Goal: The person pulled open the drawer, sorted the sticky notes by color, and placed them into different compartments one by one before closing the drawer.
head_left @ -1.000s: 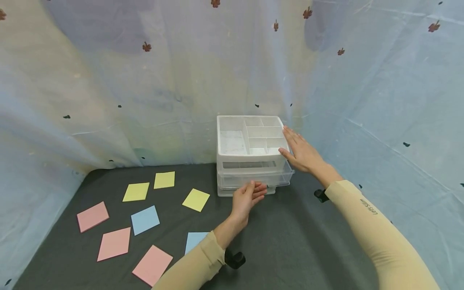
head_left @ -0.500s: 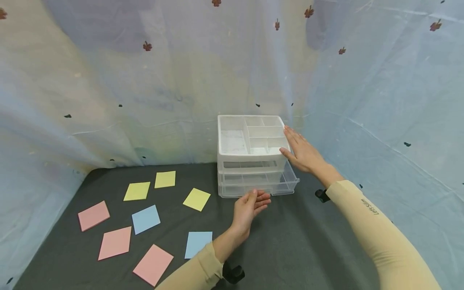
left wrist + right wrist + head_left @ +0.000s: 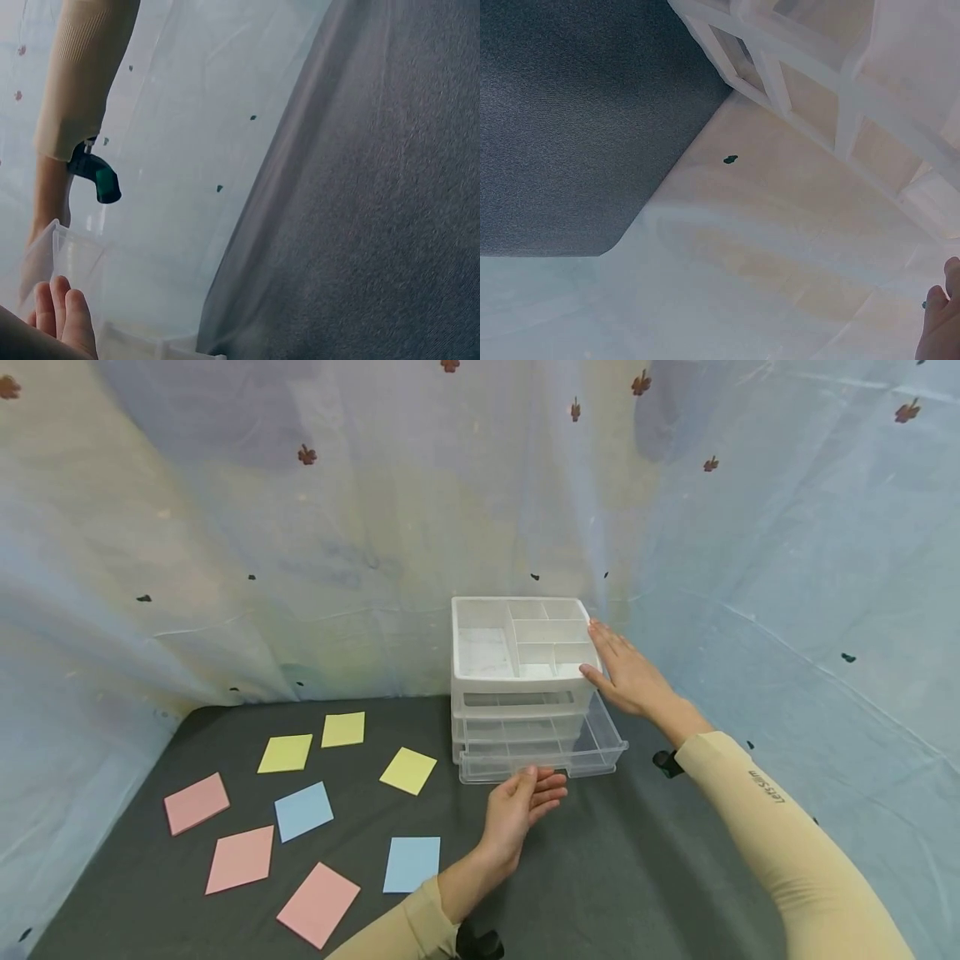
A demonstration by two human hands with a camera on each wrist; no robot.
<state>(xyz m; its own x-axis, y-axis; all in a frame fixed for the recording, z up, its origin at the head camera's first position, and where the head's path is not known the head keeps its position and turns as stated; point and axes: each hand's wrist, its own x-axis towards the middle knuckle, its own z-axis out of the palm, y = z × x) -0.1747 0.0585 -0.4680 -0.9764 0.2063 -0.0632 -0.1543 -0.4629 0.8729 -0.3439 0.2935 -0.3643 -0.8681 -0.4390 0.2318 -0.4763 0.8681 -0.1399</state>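
Observation:
A white plastic drawer organizer [image 3: 521, 687] with a divided tray on top stands at the back of the table. Its clear bottom drawer [image 3: 600, 760] is pulled partway out toward me. At the drawer's front edge is my left hand [image 3: 517, 810], with thumb and forefinger at the lip and the other fingers extended. In the left wrist view the fingers [image 3: 75, 315] show beside the drawer's clear corner. My right hand [image 3: 633, 677] lies with straight fingers along the organizer's right top edge. Only its fingertips [image 3: 937, 300] appear in the right wrist view.
On the dark cloth [image 3: 600, 877] to the left lie several square paper pads: pink [image 3: 318, 906], blue [image 3: 412, 864] and yellow [image 3: 408, 771]. A patterned pale curtain [image 3: 375, 527] hangs behind and to both sides.
My left hand has drawn back toward me and slightly right, and the clear bottom drawer has slid farther out with it. The right hand stays on the organizer's edge.

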